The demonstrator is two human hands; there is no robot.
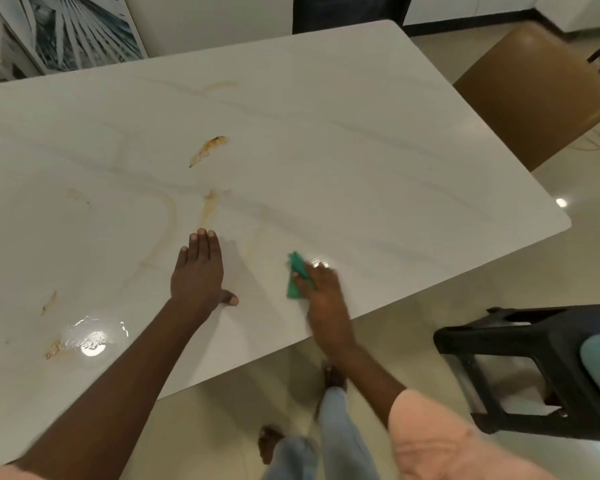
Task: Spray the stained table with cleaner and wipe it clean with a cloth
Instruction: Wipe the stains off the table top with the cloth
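The left hand (198,271) lies flat and empty on the white tabletop (361,150), fingers spread; just beside it, the right hand (321,289) presses a green cloth (297,277) to the surface, grasping it, blurred; brown stains (208,150) streak the marble beyond the left hand; a wet patch (92,336) glistens nearer, left of its forearm.

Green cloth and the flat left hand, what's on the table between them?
Head view: bare white tabletop between the green cloth and left hand, with only a faint streak.
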